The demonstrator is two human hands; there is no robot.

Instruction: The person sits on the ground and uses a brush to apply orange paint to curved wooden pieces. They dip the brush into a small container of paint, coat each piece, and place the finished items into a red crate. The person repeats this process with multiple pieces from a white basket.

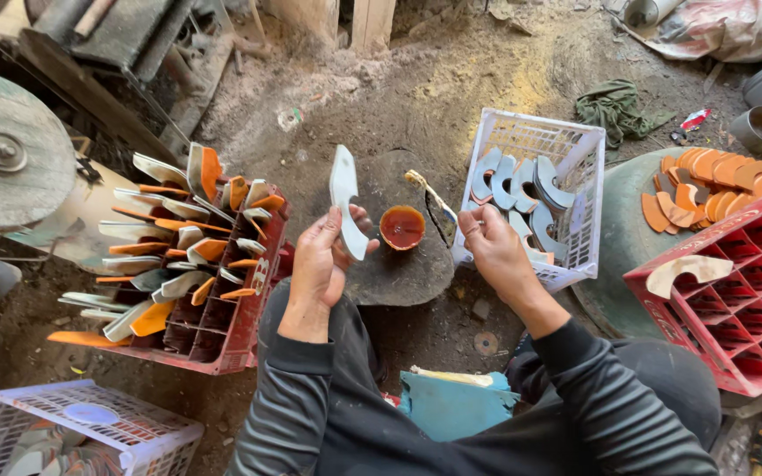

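Observation:
My left hand [321, 264] holds a pale grey curved sole-shaped piece [345, 199] upright, its upper end pointing away from me. My right hand [494, 249] grips a small brush [432, 201] whose tip points up and to the left, above a round cup of reddish-brown liquid [402, 226]. The cup stands on a dark flat stone [407, 273] on the dirt floor between my hands.
A red crate [222, 330] at my left holds several grey and orange curved pieces stuck in its cells. A white basket [575, 145] beyond my right hand holds more grey pieces. Another red crate [743, 291] sits at right, with orange pieces [707, 181] behind it.

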